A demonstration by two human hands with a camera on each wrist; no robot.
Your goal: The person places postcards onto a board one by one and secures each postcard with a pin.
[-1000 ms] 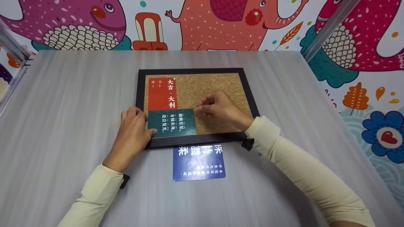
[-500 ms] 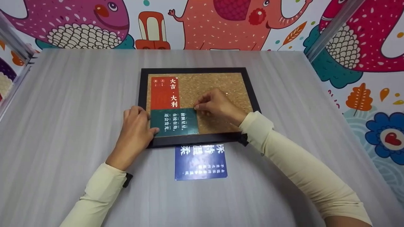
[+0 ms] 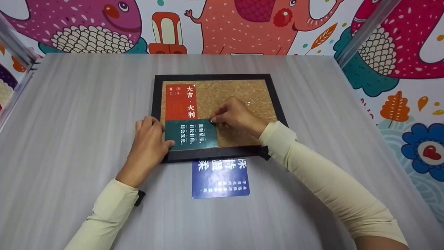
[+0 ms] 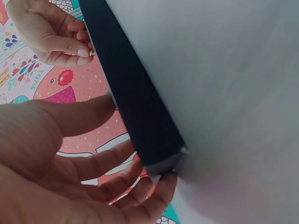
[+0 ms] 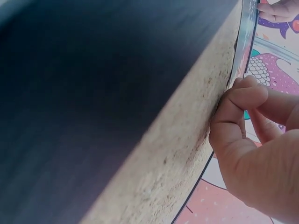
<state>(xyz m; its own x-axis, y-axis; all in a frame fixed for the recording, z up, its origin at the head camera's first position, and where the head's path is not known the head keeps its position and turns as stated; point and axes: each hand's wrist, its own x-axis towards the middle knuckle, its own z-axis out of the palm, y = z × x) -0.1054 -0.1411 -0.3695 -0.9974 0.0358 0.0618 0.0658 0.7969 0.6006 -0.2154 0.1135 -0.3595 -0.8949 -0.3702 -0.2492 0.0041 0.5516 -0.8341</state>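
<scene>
A cork board [image 3: 239, 91] in a black frame lies on the table. My left hand [image 3: 147, 149] holds its near left corner, the thumb reaching over onto a green card [image 3: 189, 135] and the fingers at the outer edge. My right hand [image 3: 236, 114] pinches a tiny pale pin [image 4: 90, 53] at the green card's far right corner; the fingers mostly hide it. A red card [image 3: 178, 102] lies on the cork just beyond the green one, with a small white dot at its far right corner.
A blue card [image 3: 221, 182] with white characters lies on the grey table [image 3: 86, 104], against the frame's near side. Small shiny bits [image 3: 248, 103] sit on the cork right of my right hand. A patterned wall [image 3: 242, 27] stands behind the table.
My right hand has moved slightly left, from beside the green card onto its far right corner. The left hand keeps its hold on the frame. The head view has shifted a little.
</scene>
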